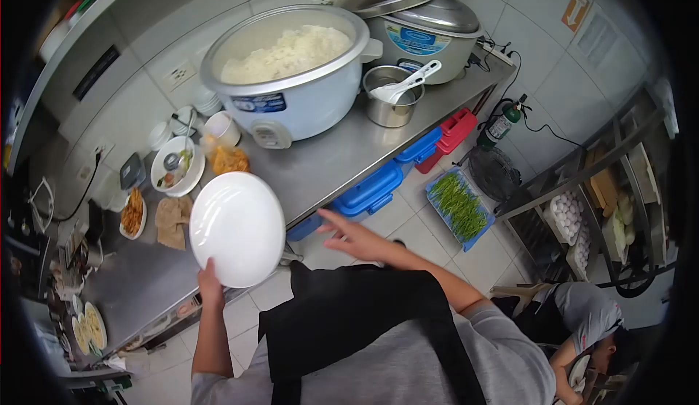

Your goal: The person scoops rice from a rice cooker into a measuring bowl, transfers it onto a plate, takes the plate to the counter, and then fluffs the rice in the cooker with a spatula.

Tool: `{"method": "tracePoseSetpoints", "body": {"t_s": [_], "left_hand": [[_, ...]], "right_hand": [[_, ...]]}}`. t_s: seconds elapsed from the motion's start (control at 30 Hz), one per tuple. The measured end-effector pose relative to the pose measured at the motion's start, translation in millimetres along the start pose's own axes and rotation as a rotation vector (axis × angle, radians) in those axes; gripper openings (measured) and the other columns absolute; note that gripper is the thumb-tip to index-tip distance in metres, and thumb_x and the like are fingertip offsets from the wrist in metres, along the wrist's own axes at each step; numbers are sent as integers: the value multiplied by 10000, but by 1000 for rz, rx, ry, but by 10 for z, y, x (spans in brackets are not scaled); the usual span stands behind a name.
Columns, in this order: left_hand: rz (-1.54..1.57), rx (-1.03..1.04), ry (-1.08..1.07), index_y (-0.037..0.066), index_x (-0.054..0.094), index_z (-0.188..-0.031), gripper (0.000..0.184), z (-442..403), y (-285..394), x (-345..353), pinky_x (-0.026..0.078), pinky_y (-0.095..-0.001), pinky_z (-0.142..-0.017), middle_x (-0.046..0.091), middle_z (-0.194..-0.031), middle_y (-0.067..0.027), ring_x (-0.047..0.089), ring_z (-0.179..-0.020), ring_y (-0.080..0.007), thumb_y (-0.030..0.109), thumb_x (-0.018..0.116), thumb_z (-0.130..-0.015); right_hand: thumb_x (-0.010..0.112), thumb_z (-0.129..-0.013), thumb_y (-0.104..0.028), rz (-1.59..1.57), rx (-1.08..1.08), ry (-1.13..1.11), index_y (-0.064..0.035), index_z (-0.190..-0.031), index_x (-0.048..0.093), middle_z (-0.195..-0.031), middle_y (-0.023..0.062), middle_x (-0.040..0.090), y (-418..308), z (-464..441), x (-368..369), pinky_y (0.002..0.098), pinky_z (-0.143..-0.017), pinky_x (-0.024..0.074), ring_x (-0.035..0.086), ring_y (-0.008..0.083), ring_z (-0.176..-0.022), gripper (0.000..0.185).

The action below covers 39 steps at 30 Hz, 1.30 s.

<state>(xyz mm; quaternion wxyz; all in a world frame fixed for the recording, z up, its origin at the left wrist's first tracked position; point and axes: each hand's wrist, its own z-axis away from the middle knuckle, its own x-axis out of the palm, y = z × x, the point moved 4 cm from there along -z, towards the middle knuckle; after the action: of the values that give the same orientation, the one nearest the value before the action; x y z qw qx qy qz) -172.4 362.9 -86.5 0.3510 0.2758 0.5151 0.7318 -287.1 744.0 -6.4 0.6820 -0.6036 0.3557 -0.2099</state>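
My left hand [210, 283] grips the near rim of a white oval plate [239, 230], thumb on top, and the plate is tilted toward me beside the counter edge. Nothing is in my right hand [357, 240], which reaches out past the counter's front edge with its fingers apart. Beyond the plate stands a large rice cooker [313, 114] with its lid off, heaped with white rice [291, 54]. To its right a steel pot [389, 114] holds white rice paddles [409, 81].
A second rice cooker [429, 41] has metal lids on top. Left on the counter [156, 281] are a brown cloth [173, 223], a white bowl [196, 166] and a bag of orange food [229, 159]. Greens fill a blue crate [477, 241] on the floor. Another person [575, 318] bends at lower right.
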Motion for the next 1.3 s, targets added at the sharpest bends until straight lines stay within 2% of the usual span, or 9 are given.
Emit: {"method": "tracePoseSetpoints", "body": {"t_s": [0.27, 0.43, 0.63, 0.7, 0.77, 0.93, 1.07, 1.2, 1.3], "left_hand": [[17, -137, 428, 31, 531, -1067, 297, -92, -395, -61, 397, -227, -433, 606, -842, -45, 556, -584, -104, 293, 449, -956], [178, -151, 637, 76, 533, -1075, 313, -145, -522, 265, 375, -196, -399, 594, -808, -18, 528, -542, -86, 350, 438, -957], [137, -248, 670, 15, 496, -1151, 580, -161, -94, 845, 484, -210, -479, 596, -856, -60, 581, -628, -129, 540, 441, -911], [-161, -190, 841, -7, 454, -1213, 633, -114, -97, 720, 529, -303, -589, 590, -969, -117, 617, -747, -220, 542, 462, -898], [-620, 113, 1388, -1, 380, -1290, 560, -36, -205, 859, 430, -411, -847, 495, -1060, -211, 485, -985, -319, 409, 486, -923], [-507, 729, 175, 35, 562, -1094, 215, -251, 998, 3508, 444, -340, -801, 568, -1040, -98, 555, -920, -213, 39, 513, -885], [-716, 1041, -659, 40, 645, -954, 143, -358, 1540, 5396, 492, -368, -699, 631, -888, -124, 624, -801, -272, 78, 568, -840], [-1532, 770, -596, 0, 670, -935, 234, -942, 986, 6439, 534, -376, -734, 648, -964, -171, 643, -902, -301, 179, 569, -822], [-1425, 731, -498, 10, 692, -874, 212, -1191, 708, 6679, 554, -371, -702, 678, -924, -167, 678, -851, -277, 104, 511, -815]], "right_hand": [[631, -808, -116, 776, -157, 551, -53, -1083, 614, -1043, 142, 624, 187, -452, -2973, 363, -833, 469, 596, 279, -970, 283], [621, -796, -161, 1590, -212, 310, -132, -1148, 602, -1067, 67, 635, 306, -1196, -3705, 460, -945, 404, 573, 272, -1043, 355], [451, -902, -169, 1661, 52, -260, -162, -1208, 567, -1088, 78, 632, 443, -1750, -3912, 501, -965, 374, 576, 266, -1058, 328], [430, -913, -164, 1667, 106, -315, -146, -1206, 568, -1058, 111, 646, 187, -1715, -3982, 468, -896, 441, 611, 278, -1004, 324], [418, -918, -161, 1548, 273, -260, -128, -1183, 580, -1010, 126, 661, -29, -1665, -4110, 424, -795, 502, 644, 292, -926, 312], [461, -891, -155, 1542, 214, -176, -119, -1150, 608, -991, 125, 671, -251, -1766, -4194, 393, -760, 526, 652, 300, -926, 300], [524, -847, -138, 1620, 272, -255, -83, -1026, 674, -1002, 122, 674, -171, -2016, -4044, 382, -773, 529, 649, 292, -955, 240], [613, -757, -179, 1719, 140, -86, -113, -812, 720, -846, 105, 695, 83, -2177, -4080, 365, -644, 545, 686, 249, -804, 138], [613, -755, -223, 1756, 104, -77, -112, -793, 713, -838, 79, 685, 185, -2162, -4123, 358, -627, 539, 666, 237, -818, 154]]}}
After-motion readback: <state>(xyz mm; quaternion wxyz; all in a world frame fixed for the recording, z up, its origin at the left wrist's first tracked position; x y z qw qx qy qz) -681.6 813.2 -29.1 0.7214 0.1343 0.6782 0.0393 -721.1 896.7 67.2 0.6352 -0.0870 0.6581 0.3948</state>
